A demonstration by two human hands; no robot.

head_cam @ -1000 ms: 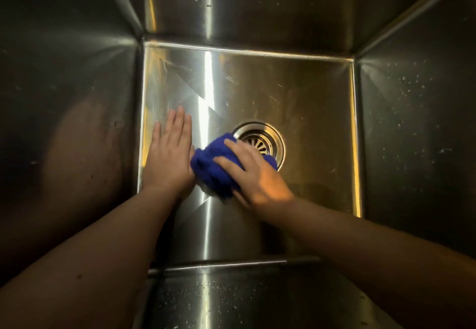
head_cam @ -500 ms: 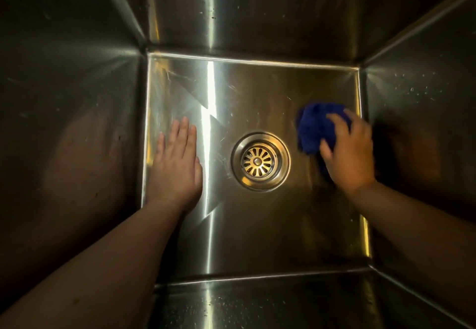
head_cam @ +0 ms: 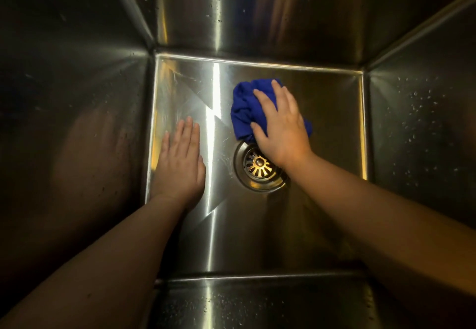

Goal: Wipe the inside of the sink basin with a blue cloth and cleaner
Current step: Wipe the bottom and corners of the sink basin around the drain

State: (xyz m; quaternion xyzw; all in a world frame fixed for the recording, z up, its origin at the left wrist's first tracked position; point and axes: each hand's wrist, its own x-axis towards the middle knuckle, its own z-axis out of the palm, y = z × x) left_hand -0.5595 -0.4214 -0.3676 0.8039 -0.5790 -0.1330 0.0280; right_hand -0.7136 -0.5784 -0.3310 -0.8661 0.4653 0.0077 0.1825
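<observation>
I look straight down into a deep stainless steel sink basin (head_cam: 332, 127). A bunched blue cloth (head_cam: 244, 107) lies on the basin floor just beyond the round drain strainer (head_cam: 257, 167). My right hand (head_cam: 280, 127) presses down on the cloth, fingers spread over it, its wrist crossing the drain's upper right rim. My left hand (head_cam: 180, 163) rests flat on the floor left of the drain, fingers straight and together, holding nothing. No cleaner bottle is in view.
Four steep steel walls enclose the floor. Water droplets speckle the right wall (head_cam: 417, 127) and the near wall (head_cam: 231, 303). A bright light streak runs down the floor between my hands.
My right hand has swept the cloth from left of the drain to the right wall, then back to the floor beyond the drain. My left hand has stayed flat in place.
</observation>
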